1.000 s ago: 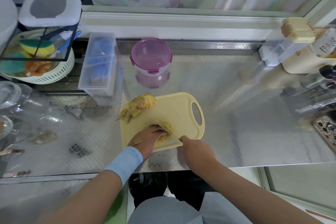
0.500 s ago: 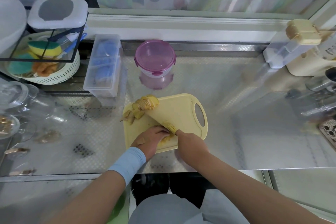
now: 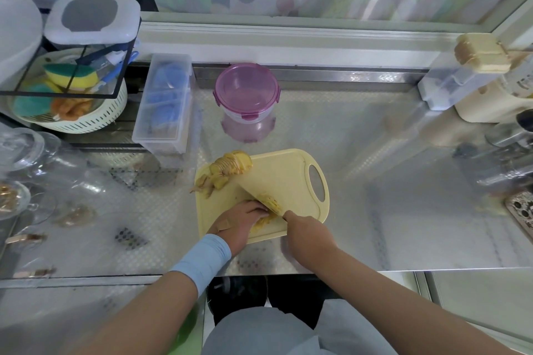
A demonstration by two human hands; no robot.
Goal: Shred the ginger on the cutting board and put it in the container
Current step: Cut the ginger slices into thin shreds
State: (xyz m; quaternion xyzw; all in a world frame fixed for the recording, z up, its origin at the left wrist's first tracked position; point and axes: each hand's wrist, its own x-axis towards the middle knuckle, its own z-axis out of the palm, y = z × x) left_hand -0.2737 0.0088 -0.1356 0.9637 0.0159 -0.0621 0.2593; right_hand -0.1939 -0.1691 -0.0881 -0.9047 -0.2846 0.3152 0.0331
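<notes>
Pale-blue fabric of a sleeve [image 3: 206, 258] is seen round the left wrist, just inside the near edge of the steel counter [image 3: 360, 170]. Beyond it, the left hand [image 3: 240, 222] is laid on the near edge of the yellow cutting board [image 3: 288, 173], with a plaster [image 3: 223, 225] stuck across its back. Its fingers are curled downward and pressed together, and the ginger [image 3: 266, 223] being cut is held beneath their tips. To the right, the right hand [image 3: 305, 235] is closed round the handle of a knife [image 3: 255, 190]; the handle itself is hidden inside the fist. The blade is stretched from this hand toward the board's far left corner, passing just beside the left fingertips, and small ginger pieces are seen clinging to its side. The board is placed close to the counter's near edge, with its handle hole turned to the right. At the board's far left corner a ginger pile [image 3: 227, 170] of slices and scraps is heaped, some of it spilled over the left edge. Farther back, near the counter's far edge and well apart from the board, the round container [image 3: 246, 95] is stood with its purple lid clipped on. To its left a clear plastic box [image 3: 164, 106] with blue contents is placed, and farther left a white slotted basket [image 3: 86, 124] holding sponges is kept.
</notes>
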